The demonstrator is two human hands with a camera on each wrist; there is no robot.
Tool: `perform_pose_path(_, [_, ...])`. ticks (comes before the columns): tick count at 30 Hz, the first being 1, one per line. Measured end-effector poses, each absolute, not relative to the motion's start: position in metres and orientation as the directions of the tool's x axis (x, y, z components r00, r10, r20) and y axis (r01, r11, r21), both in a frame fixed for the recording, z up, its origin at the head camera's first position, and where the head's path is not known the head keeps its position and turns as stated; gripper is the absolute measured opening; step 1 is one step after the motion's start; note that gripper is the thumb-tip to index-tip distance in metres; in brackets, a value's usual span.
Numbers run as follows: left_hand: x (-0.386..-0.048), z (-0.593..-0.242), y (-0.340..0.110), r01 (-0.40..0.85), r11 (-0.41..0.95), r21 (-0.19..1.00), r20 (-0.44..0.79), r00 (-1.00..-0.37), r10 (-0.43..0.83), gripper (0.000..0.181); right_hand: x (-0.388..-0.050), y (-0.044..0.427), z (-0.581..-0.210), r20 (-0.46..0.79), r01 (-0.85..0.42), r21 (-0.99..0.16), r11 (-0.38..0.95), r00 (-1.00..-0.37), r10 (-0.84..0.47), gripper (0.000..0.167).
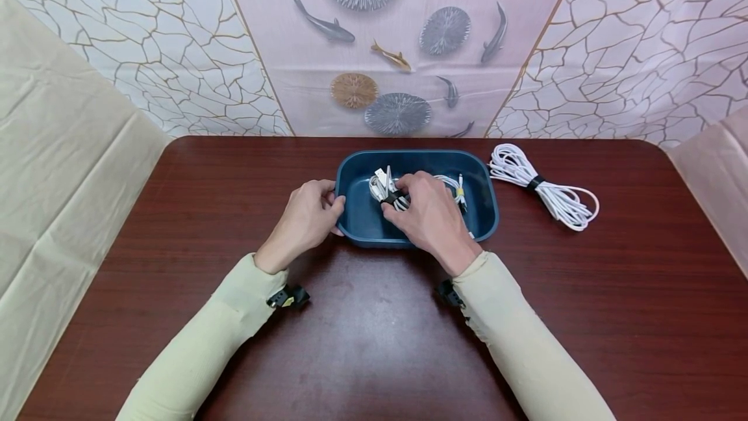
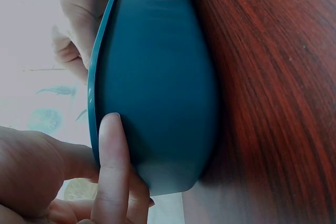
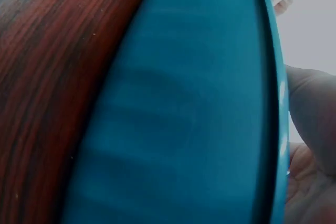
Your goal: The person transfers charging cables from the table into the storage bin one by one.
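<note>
A dark blue bin [image 1: 365, 240] stands near the table's back edge. At its left end the left hand [image 1: 306, 216] grips the rim, thumb on the rim's top and fingers against the outer wall, as the left wrist view shows [image 2: 113, 171]. Over the bin, the right hand [image 1: 429, 213] pinches a small white cable bundle [image 1: 378, 188] with a black tie, inside the walls. Another white cable with a yellow tie [image 1: 460, 192] lies in the bin to the right of that hand. In the right wrist view the bin's wall [image 3: 184, 103] hides the fingertips.
Right of the bin, a long coiled white cable [image 1: 561, 199] with a black tie lies on the reddish-brown table [image 1: 374, 343]. Patterned cloth [image 1: 397, 70] hangs behind the table's back edge, with plain pale cloth [image 1: 58, 180] at the left side.
</note>
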State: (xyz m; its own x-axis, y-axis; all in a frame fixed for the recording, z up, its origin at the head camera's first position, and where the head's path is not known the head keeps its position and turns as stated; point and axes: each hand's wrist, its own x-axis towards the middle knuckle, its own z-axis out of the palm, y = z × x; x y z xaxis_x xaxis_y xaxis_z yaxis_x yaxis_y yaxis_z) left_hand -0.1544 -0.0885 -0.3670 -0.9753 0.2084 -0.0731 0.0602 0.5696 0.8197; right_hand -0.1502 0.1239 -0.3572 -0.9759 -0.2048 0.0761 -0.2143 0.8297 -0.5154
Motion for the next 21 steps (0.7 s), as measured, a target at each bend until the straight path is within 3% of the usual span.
perform_pose_path(21, [-0.155, -0.367, -0.089, 0.058, 0.567, 0.822, -0.077, -0.974, 0.211, 0.03, -0.149, 0.118, -0.369, 0.081, -0.237, -0.501, 0.833, -0.97, -0.228, 0.04])
